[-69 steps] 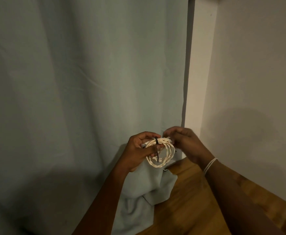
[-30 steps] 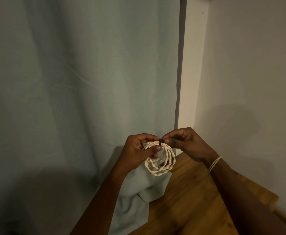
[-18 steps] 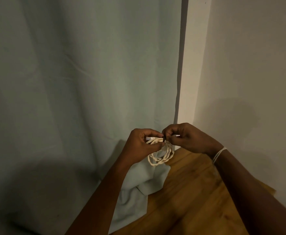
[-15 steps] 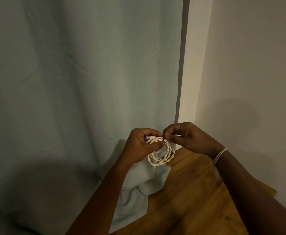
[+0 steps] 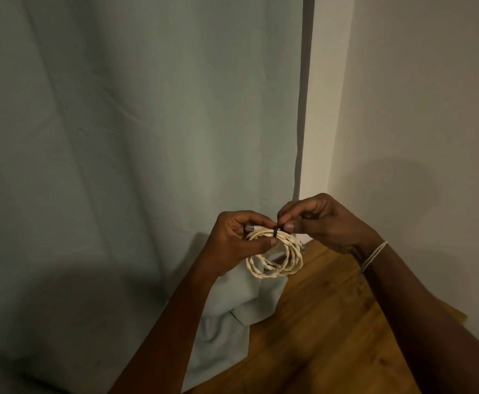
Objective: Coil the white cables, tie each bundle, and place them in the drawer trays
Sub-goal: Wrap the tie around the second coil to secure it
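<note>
Above the wooden tabletop (image 5: 332, 336), my left hand (image 5: 234, 243) grips the coiled white cable (image 5: 275, 257) at its top while my right hand (image 5: 323, 223) pinches the black tie (image 5: 276, 231) around the loops; coiling looks done, tying under way, no drawer trays in view, a pale curtain (image 5: 133, 137) behind

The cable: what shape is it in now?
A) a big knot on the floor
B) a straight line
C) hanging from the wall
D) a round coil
D: the cable hangs in round loops between the left hand and the right hand, with a black tie around its top.
</note>
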A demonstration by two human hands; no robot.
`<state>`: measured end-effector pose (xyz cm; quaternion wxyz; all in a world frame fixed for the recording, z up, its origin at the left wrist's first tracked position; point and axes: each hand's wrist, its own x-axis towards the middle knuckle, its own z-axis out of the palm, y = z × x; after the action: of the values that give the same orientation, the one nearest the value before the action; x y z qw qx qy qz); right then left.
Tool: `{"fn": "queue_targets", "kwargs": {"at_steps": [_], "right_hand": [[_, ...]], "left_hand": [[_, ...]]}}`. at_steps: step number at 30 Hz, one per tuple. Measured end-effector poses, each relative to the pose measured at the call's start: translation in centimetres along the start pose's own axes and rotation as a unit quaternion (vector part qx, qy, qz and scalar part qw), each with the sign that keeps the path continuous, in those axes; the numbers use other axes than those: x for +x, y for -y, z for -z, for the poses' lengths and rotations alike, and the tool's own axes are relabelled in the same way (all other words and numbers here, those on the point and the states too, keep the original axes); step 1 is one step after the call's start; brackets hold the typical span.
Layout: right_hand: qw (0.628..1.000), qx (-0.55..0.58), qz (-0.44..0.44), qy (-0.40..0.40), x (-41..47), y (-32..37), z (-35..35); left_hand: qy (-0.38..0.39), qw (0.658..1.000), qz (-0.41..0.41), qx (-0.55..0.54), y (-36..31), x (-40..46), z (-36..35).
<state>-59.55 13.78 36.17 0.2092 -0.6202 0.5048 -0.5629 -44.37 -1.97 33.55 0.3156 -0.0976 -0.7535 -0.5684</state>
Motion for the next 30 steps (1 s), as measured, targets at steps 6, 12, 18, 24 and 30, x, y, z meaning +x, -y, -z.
{"fn": "queue_targets", "kwargs": {"at_steps": [6,12,18,24,30], "right_hand": [[1.000,-0.025,-0.003,0.014,0.2,0.7,0.4],[0.995,-0.090,-0.029,0.025,0.4,2.1,0.7],[0.990,-0.116,-0.056,0.059,0.7,3.0,1.3],[0.985,-0.133,-0.090,0.071,0.7,3.3,2.3],[0.985,-0.126,-0.111,0.042,0.4,3.0,1.9]], "left_hand": [[0.010,0.999,0.004,-0.044,0.0,0.0,0.4],[0.038,0.999,-0.009,-0.010,-0.1,0.3,0.6],[0.051,0.997,-0.034,0.035,-0.3,0.4,-0.1],[0.054,0.995,-0.052,0.063,-0.7,0.5,-0.8],[0.040,0.995,-0.049,0.083,-0.8,0.4,-0.6]]}}
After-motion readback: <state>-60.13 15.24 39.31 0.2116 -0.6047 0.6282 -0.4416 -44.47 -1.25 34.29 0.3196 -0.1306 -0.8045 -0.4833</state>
